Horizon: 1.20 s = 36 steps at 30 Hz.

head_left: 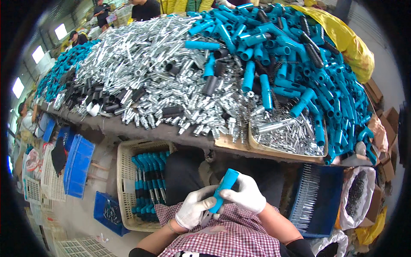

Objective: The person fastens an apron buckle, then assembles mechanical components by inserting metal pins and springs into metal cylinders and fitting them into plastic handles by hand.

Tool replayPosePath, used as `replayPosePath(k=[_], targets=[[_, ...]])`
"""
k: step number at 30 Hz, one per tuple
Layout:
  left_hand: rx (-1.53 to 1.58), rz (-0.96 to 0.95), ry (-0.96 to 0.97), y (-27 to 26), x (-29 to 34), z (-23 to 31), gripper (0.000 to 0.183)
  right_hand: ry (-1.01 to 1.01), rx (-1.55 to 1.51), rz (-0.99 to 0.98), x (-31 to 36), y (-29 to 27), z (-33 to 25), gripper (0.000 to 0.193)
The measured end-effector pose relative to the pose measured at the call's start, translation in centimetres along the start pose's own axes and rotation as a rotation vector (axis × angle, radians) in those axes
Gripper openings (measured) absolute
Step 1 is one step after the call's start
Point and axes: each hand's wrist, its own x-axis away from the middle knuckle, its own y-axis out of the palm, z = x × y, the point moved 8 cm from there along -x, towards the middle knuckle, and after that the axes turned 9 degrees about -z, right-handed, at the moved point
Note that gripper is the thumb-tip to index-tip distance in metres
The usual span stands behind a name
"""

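Workbench (pixel 180 136): silver parts (pixel 124 55) heaped | gloved hands (pixel 248 195): both on blue tube (pixel 225 183)

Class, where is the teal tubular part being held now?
The teal tubular part is low, just right of centre in the head view, held between the white-gloved left hand and white-gloved right hand.

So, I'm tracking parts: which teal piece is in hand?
The teal tube gripped by the gloved left hand and right hand; other teal pieces nearby lie heaped on the table or in the cream crate.
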Motion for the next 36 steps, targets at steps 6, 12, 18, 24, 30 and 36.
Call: replayPosePath(k=[6, 12, 18, 24, 30, 36], targets=[[0.151, 0.08, 0.054, -1.2, 1.5, 0.3, 0.061, -0.071, 0.003, -0.184, -2.6, 1.5, -1.4, 0.04], [-0.145, 0.247, 0.161, -3.2, 2.6, 1.7, 0.057, -0.017, 0.113, -0.07, -4.4, 3.5, -0.5, 0.05], [0.151, 0.307, 0.31, -5.7, 5.5, 3.6, 0.061, -0.383, 0.701, -0.146, -10.8, 3.6, -8.6, 0.033], [0.13, 0.411, 0.443, -7.6, 8.2, 5.4, 0.058, -0.62, 1.323, 0.343, -20.5, 4.1, -14.4, 0.023], [0.149, 0.442, 0.458, -7.8, 9.1, 5.4, 0.07, -0.467, 1.484, 0.212, -23.4, 4.7, -12.4, 0.027], [0.105, 0.485, 0.507, -7.4, 9.2, 6.7, 0.065, -0.567, 0.915, 0.006, -16.6, 4.8, -15.0, 0.04]])
